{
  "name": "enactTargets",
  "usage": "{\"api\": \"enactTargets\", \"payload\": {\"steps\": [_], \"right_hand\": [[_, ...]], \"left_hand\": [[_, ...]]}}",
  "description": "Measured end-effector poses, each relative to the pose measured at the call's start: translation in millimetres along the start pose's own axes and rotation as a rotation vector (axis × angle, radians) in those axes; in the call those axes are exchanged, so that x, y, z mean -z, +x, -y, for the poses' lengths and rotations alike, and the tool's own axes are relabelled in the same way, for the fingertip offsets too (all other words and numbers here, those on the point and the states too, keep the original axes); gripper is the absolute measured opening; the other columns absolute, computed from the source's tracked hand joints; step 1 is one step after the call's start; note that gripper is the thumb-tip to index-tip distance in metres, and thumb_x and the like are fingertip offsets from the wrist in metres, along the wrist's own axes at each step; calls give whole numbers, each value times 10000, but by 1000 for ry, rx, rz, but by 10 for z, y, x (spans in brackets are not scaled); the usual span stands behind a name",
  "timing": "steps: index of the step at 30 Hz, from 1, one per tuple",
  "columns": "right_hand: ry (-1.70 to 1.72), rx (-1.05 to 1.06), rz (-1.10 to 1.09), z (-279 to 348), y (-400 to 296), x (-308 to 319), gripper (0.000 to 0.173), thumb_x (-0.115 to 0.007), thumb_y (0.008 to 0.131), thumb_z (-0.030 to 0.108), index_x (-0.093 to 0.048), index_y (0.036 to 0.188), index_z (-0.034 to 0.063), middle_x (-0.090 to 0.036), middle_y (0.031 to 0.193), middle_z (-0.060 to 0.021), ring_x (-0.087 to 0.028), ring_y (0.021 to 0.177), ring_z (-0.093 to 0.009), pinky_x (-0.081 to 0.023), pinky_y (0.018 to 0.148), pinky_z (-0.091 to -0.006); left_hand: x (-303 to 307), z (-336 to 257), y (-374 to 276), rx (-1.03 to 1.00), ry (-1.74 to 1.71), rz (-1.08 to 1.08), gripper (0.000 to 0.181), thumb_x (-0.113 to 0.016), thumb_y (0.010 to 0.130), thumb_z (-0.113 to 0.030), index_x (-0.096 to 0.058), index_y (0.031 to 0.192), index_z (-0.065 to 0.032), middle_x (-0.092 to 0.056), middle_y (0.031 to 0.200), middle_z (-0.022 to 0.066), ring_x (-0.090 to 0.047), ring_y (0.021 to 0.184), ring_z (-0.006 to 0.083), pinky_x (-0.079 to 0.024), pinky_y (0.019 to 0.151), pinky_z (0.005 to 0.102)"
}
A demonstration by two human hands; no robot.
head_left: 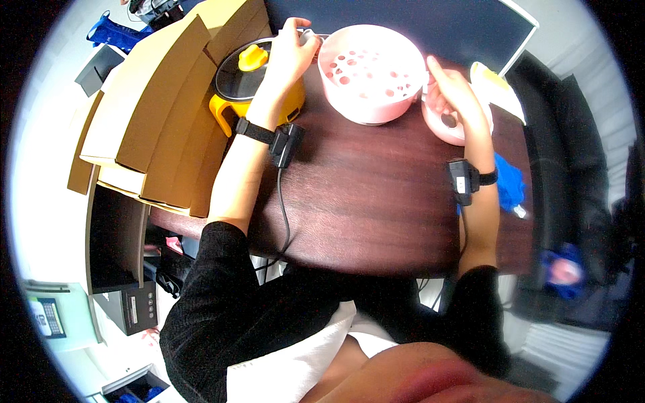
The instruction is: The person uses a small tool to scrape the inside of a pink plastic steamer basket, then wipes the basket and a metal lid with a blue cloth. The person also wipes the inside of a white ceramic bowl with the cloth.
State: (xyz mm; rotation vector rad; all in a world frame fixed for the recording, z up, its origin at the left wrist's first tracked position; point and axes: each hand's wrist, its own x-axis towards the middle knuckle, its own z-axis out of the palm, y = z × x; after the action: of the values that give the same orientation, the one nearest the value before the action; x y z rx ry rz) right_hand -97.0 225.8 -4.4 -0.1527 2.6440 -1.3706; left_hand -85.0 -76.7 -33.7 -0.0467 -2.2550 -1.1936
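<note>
A pale pink pot-shaped vessel (373, 108) stands near the back of the dark wooden table (363, 201), with round holes or dots showing inside it. My left hand (292, 53) grips its left handle. On its right side, my right hand (448, 90) is at the other handle, fingers bent. Partly under that hand lies a round pink lid or dish (443, 132) with a dark round spot. Beside my left forearm stands a yellow pot (295, 98) with a dark glass lid and a yellow knob (253, 58).
Cardboard boxes (151, 111) are stacked at the left. A white and yellow cloth or packet (496, 88) lies at the back right, a blue bag or cloth (510, 184) beside my right forearm. A dark panel (453, 30) rises behind the table; a cable (282, 211) hangs from my left wrist device.
</note>
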Motion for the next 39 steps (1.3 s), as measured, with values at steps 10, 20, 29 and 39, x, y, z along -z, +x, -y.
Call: {"api": "enactTargets", "payload": {"steps": [10,20,29,39], "right_hand": [[98,44,118,70,-79,-101,610,-524,855,576,-485,1048,-2,-602,688,-75,-561,466,-80,-437,381,-169],[178,-13,-9,30,7,-160,724,-523,824,635,-450,1235,44,-624,754,-86,-554,500,-63,-421,404,-147],[197,28,-27,-51,117,-199,738,-495,833,640,-445,1299,69,-630,949,-115,-600,588,-97,-446,474,-181],[315,147,-29,-161,232,-250,672,-492,887,544,-454,1308,22,-543,1193,-146,-607,824,-167,-496,666,-252]], "left_hand": [[44,-241,-31,313,-335,103,373,-527,892,-107,-456,1252,-39,-594,1079,132,-616,895,183,-529,770,290],[-38,-89,-15,147,-264,195,358,-489,895,-54,-498,1253,-71,-578,1052,127,-590,940,164,-513,820,282],[-92,20,-2,-21,-94,174,371,-545,887,-124,-497,1249,-62,-569,896,81,-583,804,134,-515,745,272],[-109,-161,-104,34,-63,161,459,-575,877,-166,-428,1300,-67,-550,815,77,-558,721,127,-494,643,269]]}}
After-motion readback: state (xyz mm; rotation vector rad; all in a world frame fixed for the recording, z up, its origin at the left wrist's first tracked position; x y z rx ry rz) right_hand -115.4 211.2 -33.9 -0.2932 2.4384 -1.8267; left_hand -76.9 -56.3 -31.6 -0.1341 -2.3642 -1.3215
